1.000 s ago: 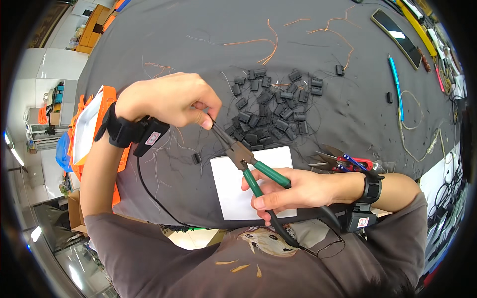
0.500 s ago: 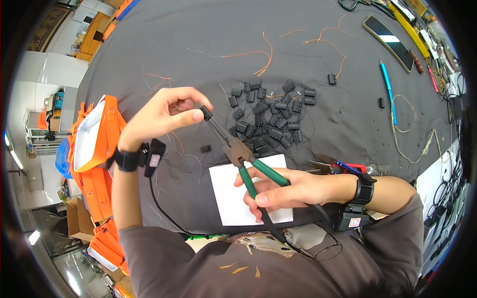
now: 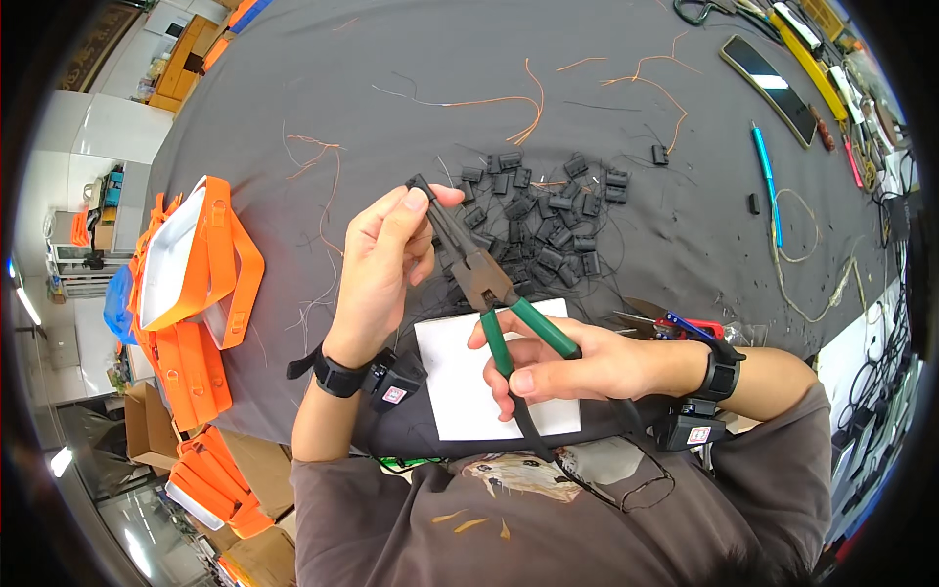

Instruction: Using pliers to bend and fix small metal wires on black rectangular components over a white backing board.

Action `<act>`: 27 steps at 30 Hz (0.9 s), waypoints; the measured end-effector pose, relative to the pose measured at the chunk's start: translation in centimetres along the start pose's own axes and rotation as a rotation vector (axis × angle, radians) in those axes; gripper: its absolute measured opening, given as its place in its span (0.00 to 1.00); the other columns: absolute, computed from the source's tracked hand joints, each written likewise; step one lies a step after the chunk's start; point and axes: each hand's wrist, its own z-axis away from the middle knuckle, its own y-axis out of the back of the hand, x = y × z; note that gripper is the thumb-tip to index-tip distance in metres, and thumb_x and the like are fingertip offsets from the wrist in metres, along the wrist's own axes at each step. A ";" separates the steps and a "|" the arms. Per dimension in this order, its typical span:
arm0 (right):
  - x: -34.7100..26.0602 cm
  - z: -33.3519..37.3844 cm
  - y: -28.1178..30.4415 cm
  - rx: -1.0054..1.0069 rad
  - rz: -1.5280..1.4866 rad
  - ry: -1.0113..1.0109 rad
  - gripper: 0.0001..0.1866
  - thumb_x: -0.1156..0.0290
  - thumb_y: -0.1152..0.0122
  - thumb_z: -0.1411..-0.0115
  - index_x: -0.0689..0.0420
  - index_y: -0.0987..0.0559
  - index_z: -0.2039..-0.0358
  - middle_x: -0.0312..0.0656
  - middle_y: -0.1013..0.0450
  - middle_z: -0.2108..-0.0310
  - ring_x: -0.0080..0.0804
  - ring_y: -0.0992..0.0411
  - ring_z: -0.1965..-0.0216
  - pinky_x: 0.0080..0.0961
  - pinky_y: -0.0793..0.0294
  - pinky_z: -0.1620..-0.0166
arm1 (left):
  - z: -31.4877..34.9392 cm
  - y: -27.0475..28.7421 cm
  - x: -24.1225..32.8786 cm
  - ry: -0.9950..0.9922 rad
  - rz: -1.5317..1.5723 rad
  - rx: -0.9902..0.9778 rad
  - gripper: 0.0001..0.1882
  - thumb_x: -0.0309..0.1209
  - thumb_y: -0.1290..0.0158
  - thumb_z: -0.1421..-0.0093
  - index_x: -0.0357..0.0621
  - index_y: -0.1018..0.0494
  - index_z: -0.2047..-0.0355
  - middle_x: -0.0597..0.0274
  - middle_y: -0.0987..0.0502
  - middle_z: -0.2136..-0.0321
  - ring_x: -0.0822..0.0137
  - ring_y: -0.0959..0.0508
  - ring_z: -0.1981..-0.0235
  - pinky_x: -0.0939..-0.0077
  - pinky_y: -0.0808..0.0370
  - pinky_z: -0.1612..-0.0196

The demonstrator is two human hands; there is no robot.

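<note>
My right hand (image 3: pixel 577 367) grips the green-and-black handles of long-nose pliers (image 3: pixel 483 278), whose jaws point up and to the left. At the jaw tips is a small black block (image 3: pixel 419 184), pinched between the thumb and index finger of my left hand (image 3: pixel 391 235). The fingertips partly cover the block, so how the jaws hold it is hard to see. Just right of the jaws lies a loose pile of similar black blocks (image 3: pixel 548 217) with thin dark wires. Beneath the pliers' handles rests a white sheet (image 3: pixel 455 391).
Copper-coloured wires (image 3: pixel 533 103) are strewn over the dark cloth (image 3: pixel 323 59). On the right are a phone (image 3: pixel 768 88), a blue pen (image 3: pixel 763 166) and pale string (image 3: pixel 817 313). Beside my right wrist lies a red-handled tool (image 3: pixel 699 328). Orange cases (image 3: pixel 235 264) stand at the left edge.
My left hand has swung right and turned more upright, still pinching the block at the pliers' tips. The pliers have shifted slightly right. My right hand keeps its grip.
</note>
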 end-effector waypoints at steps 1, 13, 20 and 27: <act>-0.2 0.0 0.1 0.000 0.034 -0.022 0.27 0.64 0.46 0.38 0.55 0.44 0.41 0.37 0.34 0.62 0.24 0.33 0.59 0.25 0.32 0.53 | 0.2 -0.3 0.0 -0.005 0.013 0.049 0.19 0.42 0.56 0.36 0.38 0.27 0.62 0.78 0.46 0.83 0.83 0.47 0.83 0.87 0.48 0.83; -0.2 -0.4 0.9 -0.082 -0.034 -0.095 0.38 0.45 0.63 0.35 0.58 0.55 0.35 0.50 0.37 0.48 0.40 0.36 0.46 0.36 0.41 0.41 | 0.2 9.9 3.0 -0.063 -0.283 -0.314 0.20 0.41 0.53 0.44 0.44 0.44 0.85 0.72 0.45 0.85 0.79 0.48 0.84 0.83 0.50 0.82; -0.3 -0.3 0.3 -0.233 0.115 -0.114 0.42 0.40 0.68 0.36 0.61 0.58 0.35 0.52 0.40 0.44 0.42 0.37 0.45 0.39 0.42 0.41 | -2.0 9.9 5.5 0.018 -0.529 -0.617 0.12 0.32 0.55 0.52 0.43 0.46 0.84 0.74 0.50 0.84 0.79 0.51 0.81 0.80 0.53 0.79; -0.1 -0.2 0.5 -0.203 0.095 -0.122 0.37 0.42 0.69 0.35 0.57 0.52 0.35 0.49 0.39 0.44 0.36 0.36 0.46 0.33 0.39 0.42 | -3.2 8.3 5.5 0.013 -0.477 -0.716 0.13 0.32 0.56 0.55 0.43 0.48 0.85 0.71 0.51 0.84 0.76 0.51 0.81 0.78 0.52 0.78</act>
